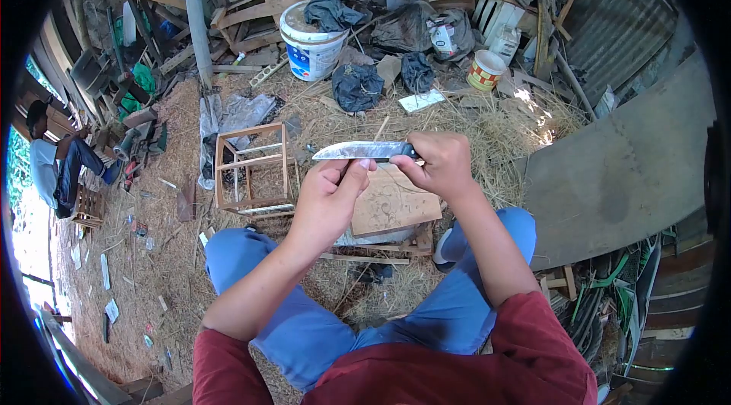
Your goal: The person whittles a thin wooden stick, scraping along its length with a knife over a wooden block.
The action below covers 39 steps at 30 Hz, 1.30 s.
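Silvery knife (358, 150) at twelve o'clock, clenched by right fingers (411, 170), could, slipping, cut my left fingers (354, 178), their grip unclear.

Here's 1 camera at work, worn on the person's head, looking forward and steeply down: left hand (331, 196) and right hand (440, 165) close below, floor (179, 268) farther out, the wide view rounding to black corners.

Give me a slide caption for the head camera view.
Right hand holds a knife, left hand close to its blade, above a wooden board amid scattered straw.
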Each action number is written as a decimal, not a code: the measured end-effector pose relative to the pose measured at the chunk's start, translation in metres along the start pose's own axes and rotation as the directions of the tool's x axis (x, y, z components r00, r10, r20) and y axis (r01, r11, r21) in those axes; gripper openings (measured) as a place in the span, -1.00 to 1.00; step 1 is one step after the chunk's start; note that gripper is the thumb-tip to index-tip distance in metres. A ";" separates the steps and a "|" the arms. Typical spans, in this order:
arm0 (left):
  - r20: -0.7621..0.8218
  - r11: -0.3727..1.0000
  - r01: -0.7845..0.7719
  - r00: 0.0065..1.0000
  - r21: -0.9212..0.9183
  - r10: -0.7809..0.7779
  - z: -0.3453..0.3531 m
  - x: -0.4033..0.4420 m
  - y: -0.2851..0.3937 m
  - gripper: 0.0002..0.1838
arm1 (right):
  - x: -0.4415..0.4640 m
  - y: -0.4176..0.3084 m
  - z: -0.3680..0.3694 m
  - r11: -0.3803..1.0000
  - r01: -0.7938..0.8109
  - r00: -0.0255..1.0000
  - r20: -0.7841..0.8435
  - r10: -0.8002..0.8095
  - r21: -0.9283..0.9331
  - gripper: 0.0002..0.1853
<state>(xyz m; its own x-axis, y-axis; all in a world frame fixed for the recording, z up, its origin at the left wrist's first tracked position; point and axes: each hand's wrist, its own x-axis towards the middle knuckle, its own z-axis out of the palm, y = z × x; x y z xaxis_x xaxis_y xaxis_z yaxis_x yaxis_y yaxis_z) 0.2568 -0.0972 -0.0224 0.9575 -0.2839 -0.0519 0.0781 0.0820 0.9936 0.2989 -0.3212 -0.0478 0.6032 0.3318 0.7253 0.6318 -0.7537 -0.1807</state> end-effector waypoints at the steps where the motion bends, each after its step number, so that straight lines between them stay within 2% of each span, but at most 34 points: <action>1: -0.001 1.000 -0.003 1.000 -0.002 0.003 0.001 -0.003 0.003 -0.81 | -0.007 0.010 0.010 0.981 -0.191 0.977 -0.090 0.193 0.037 -0.48; 2: 0.037 0.998 -0.056 0.998 0.032 0.055 0.003 -0.009 0.008 -0.81 | -0.014 0.024 0.020 0.925 -0.369 0.909 -0.172 0.380 0.091 -0.49; 3: 0.079 0.992 -0.110 0.991 0.064 0.105 0.005 -0.013 0.010 -0.82 | -0.005 0.043 0.003 0.812 -0.582 0.802 -0.133 0.583 0.052 -0.50; 4: 0.087 0.992 -0.110 0.991 0.065 0.104 0.008 -0.019 0.008 -0.82 | 0.001 0.063 -0.017 0.646 -0.763 0.642 -0.105 0.759 0.004 -0.52; 5: 0.109 0.987 -0.159 0.982 0.026 0.156 0.013 -0.026 0.004 -0.81 | -0.007 0.079 -0.022 0.640 -0.768 0.637 -0.113 0.763 -0.001 -0.52; 6: 0.126 0.977 -0.212 0.969 -0.019 0.213 0.017 -0.027 0.002 -0.80 | -0.008 0.086 -0.026 0.693 -0.700 0.671 -0.172 0.721 0.172 -0.53; 7: 0.095 0.964 -0.244 0.967 0.107 0.234 0.012 -0.023 0.000 -0.78 | -0.007 0.093 -0.028 0.732 -0.596 0.699 -0.235 0.675 0.331 -0.54; 8: 0.086 0.963 -0.252 0.966 0.093 0.244 0.008 -0.017 -0.002 -0.78 | -0.017 0.089 -0.020 0.791 -0.522 0.766 -0.232 0.599 0.319 -0.54; 9: 0.068 0.974 -0.190 0.981 0.121 0.183 0.002 -0.010 -0.003 -0.78 | -0.018 0.059 -0.013 0.840 -0.443 0.825 -0.226 0.518 0.312 -0.54; 10: 0.051 0.980 -0.124 0.992 0.154 0.117 -0.003 -0.005 -0.005 -0.77 | -0.016 0.033 -0.013 0.860 -0.421 0.874 -0.127 0.470 0.287 -0.56; 11: 0.060 0.980 -0.127 0.991 0.153 0.119 -0.006 -0.001 -0.009 -0.76 | -0.014 0.013 -0.013 0.875 -0.401 0.905 -0.027 0.424 0.269 -0.57; 13: 0.046 0.979 -0.125 0.992 0.162 0.119 -0.003 0.000 -0.010 -0.79 | -0.014 -0.005 -0.004 0.944 -0.270 0.963 0.054 0.264 0.188 -0.59; 14: 0.035 0.978 -0.132 0.991 0.165 0.128 -0.002 0.000 -0.011 -0.80 | -0.014 -0.009 0.000 0.941 -0.276 0.961 0.058 0.270 0.194 -0.59; 17: 0.003 0.965 -0.094 0.995 0.246 0.096 -0.004 -0.001 -0.011 -0.79 | -0.008 -0.018 0.003 0.986 -0.078 0.992 0.111 0.062 0.145 -0.56; 18: -0.014 0.956 -0.079 0.996 0.284 0.086 -0.005 -0.001 -0.010 -0.78 | -0.006 -0.019 0.005 0.986 -0.073 0.992 0.113 0.057 0.148 -0.56; 19: -0.021 0.939 -0.132 0.989 0.317 0.146 -0.005 0.000 -0.014 -0.78 | -0.006 -0.019 0.006 0.986 -0.071 0.993 0.107 0.055 0.148 -0.55; 24: -0.015 0.920 -0.160 0.984 0.357 0.177 -0.006 0.001 -0.018 -0.80 | -0.005 -0.012 0.006 0.992 -0.066 0.993 0.108 0.055 0.105 -0.54; 29: 0.045 0.900 -0.162 0.986 0.404 0.158 -0.007 -0.002 -0.014 -0.78 | -0.005 -0.009 0.005 0.999 0.029 0.999 0.043 -0.031 0.036 -0.52; 31: 0.041 0.956 -0.066 0.998 0.285 0.057 -0.007 -0.004 -0.011 -0.79 | -0.006 -0.005 0.002 1.000 0.007 0.999 0.044 -0.008 0.016 -0.53; 32: 0.041 0.956 -0.067 0.997 0.286 0.057 -0.007 -0.006 -0.009 -0.79 | -0.006 -0.002 0.000 1.000 -0.011 0.999 0.046 0.012 -0.004 -0.55; 33: 0.077 0.952 -0.122 0.992 0.280 0.104 -0.007 -0.009 -0.005 -0.78 | -0.004 0.008 0.000 0.956 -0.291 0.955 0.045 0.292 -0.031 -0.54; 34: 0.112 0.945 -0.179 0.982 0.272 0.154 -0.006 -0.011 0.000 -0.78 | -0.001 0.023 0.000 0.836 -0.546 0.836 0.035 0.548 -0.056 -0.53; 36: 0.150 0.953 -0.210 0.972 0.219 0.179 -0.003 -0.023 0.001 -0.77 | -0.001 0.059 -0.018 0.771 -0.632 0.767 -0.082 0.637 0.079 -0.49; 37: 0.134 0.952 -0.190 0.978 0.240 0.161 -0.004 -0.023 -0.002 -0.77 | -0.003 0.059 -0.019 0.774 -0.629 0.769 -0.088 0.633 0.074 -0.49; 38: 0.110 0.952 -0.168 0.983 0.256 0.144 -0.003 -0.022 -0.004 -0.77 | -0.010 0.055 -0.020 0.807 -0.564 0.806 -0.097 0.584 0.173 -0.53; 39: 0.088 0.968 -0.159 0.986 0.193 0.145 -0.003 -0.018 -0.003 -0.77 | -0.011 0.045 -0.022 0.830 -0.489 0.842 -0.105 0.530 0.270 -0.58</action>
<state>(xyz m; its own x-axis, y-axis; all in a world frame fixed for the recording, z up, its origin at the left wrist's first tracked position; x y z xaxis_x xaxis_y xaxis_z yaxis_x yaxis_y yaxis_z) 0.2406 -0.0896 -0.0245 0.9305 -0.3518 0.1015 -0.1304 -0.0594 0.9897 0.3103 -0.3713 -0.0494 0.7914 -0.1795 0.5844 0.3608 -0.6345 -0.6835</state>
